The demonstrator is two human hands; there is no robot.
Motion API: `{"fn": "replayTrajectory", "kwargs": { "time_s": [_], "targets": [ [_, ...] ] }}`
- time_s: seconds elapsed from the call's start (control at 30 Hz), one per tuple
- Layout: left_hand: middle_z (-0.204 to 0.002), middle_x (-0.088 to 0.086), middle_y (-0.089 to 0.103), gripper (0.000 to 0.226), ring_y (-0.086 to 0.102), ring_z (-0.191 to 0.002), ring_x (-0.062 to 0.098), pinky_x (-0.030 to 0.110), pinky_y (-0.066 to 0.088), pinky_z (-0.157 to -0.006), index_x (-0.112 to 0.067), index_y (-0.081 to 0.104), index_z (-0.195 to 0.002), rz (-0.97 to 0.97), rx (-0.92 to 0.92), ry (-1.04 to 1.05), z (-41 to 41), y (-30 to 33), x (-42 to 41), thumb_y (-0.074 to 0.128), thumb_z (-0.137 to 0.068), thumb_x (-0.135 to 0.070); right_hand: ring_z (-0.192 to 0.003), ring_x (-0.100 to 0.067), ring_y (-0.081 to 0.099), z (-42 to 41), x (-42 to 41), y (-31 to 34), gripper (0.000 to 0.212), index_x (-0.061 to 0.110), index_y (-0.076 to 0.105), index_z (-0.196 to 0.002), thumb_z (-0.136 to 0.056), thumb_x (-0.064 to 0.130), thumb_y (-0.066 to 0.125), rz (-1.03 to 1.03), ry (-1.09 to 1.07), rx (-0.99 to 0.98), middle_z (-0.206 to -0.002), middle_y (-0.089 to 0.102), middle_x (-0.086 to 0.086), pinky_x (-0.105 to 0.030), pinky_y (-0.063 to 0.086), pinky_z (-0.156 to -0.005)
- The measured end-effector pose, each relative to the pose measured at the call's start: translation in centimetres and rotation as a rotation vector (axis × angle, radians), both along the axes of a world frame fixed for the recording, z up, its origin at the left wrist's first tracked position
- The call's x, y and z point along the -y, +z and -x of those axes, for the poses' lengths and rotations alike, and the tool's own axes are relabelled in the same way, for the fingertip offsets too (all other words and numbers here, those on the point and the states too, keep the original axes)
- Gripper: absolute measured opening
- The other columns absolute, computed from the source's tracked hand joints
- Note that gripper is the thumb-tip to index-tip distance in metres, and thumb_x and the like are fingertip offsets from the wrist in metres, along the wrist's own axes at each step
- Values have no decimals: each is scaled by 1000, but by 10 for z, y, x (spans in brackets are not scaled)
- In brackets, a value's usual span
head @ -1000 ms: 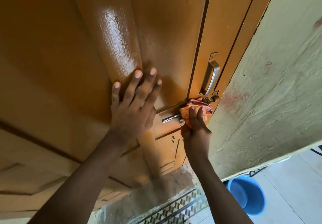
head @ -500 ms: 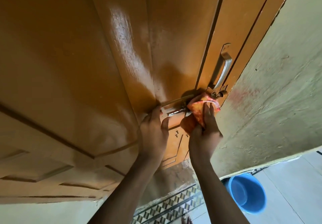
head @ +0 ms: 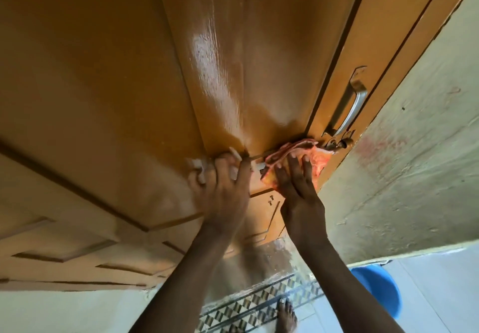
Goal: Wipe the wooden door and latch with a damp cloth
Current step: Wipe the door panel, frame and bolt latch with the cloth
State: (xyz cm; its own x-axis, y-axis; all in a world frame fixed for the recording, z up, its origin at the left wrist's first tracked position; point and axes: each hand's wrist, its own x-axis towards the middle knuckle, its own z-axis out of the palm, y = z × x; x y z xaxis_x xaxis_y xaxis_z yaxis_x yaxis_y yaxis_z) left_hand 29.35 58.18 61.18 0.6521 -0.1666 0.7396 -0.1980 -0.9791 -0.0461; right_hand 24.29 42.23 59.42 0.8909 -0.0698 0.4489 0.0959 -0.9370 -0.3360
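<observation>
Left hand [head: 223, 187] shifted onto latch [head: 255, 163], fingers curled gripping it, steadying. Right hand [head: 298, 185] flat, fingers extended, pressing cloth [head: 315, 155] against door [head: 272, 73] beside handle [head: 350, 110].

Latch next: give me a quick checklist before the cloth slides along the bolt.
1. Cloth under the right hand, pressed on the door: ok.
2. Cloth reaches the latch end near the frame: ok, it touches it.
3. Left hand on the bolt's left end: ok, though blurred.
4. Bolt free to slide: cannot tell, hands cover it.
5. Cloth damp: cannot tell; the door above shines as if wet.
6. Blue bucket within reach on the floor: ok.
</observation>
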Motion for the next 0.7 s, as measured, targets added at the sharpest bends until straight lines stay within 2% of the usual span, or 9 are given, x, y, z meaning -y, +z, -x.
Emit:
{"fn": "replayTrajectory", "kwargs": {
  "time_s": [0.1,0.17,0.23,0.33,0.4,0.47,0.57,0.63,0.7],
  "targets": [
    [-150,8,38,53,38,-134,28,50,34,-103,-33,60,-140,-89,148,-44,-10,3,-15,71,-93,-54,-152,-46,22,-4,-16,-5,84,10,49,-150,-74,-22,60,-66,-67,2,-163,34,-16,-42,62,-69],
    [-165,9,20,68,19,-153,29,54,22,-118,-33,44,-156,-169,171,-61,-15,9,-24,62,-97,-62,-153,-47,20,-4,-24,-11,85,9,47,-151,-73,-23,58,-60,-25,-23,-164,33,-17,-40,62,-67],
    [-173,10,5,79,0,-161,29,55,8,-125,-30,28,-164,-241,130,-60,-18,12,-28,57,-99,-65,-153,-46,21,-1,-16,-14,87,10,48,-151,-72,-25,58,-29,26,-1,-163,35,-16,-39,62,-64],
    [-174,10,-13,91,-17,-160,29,53,-4,-128,-27,10,-168,-299,84,-96,-23,13,-35,54,-99,-68,-153,-42,23,0,-5,-10,85,13,54,-147,-72,-26,61,-62,-17,49,-161,39,-12,-41,64,-66],
    [-173,10,-16,93,-21,-159,29,52,-8,-128,-27,5,-168,-326,76,-100,-25,13,-38,52,-99,-68,-153,-41,19,-6,-20,-6,87,12,54,-147,-69,-27,61,-175,-121,88,-162,37,-12,-43,60,-83],
    [-173,10,-19,96,-23,-158,30,52,-12,-127,-26,2,-168,-334,52,-113,-26,14,-38,52,-97,-67,-154,-41,15,-10,-42,-5,86,9,53,-148,-69,-28,58,-239,-148,95,-163,35,-14,-37,54,-90],
    [-172,10,-22,98,-26,-157,29,52,-14,-126,-26,0,-168,-323,19,-126,-25,14,-38,55,-95,-63,-151,-45,18,-5,-40,-14,87,8,54,-146,-68,-29,58,-168,-68,80,-160,38,-17,-37,52,-91],
    [-172,10,-23,101,-27,-157,30,53,-13,-126,-26,-1,-167,-327,1,-128,-26,12,-37,57,-94,-64,-152,-46,19,-1,-19,-18,86,10,54,-147,-69,-28,60,-93,-10,76,-161,38,-14,-41,58,-85],
    [-171,10,-25,104,-28,-157,30,53,-15,-126,-26,-3,-167,-333,-8,-124,-26,13,-37,58,-93,-65,-152,-43,19,-4,-13,-15,84,11,53,-147,-72,-27,61,-130,-68,73,-162,37,-12,-42,61,-80]
  ]
}}
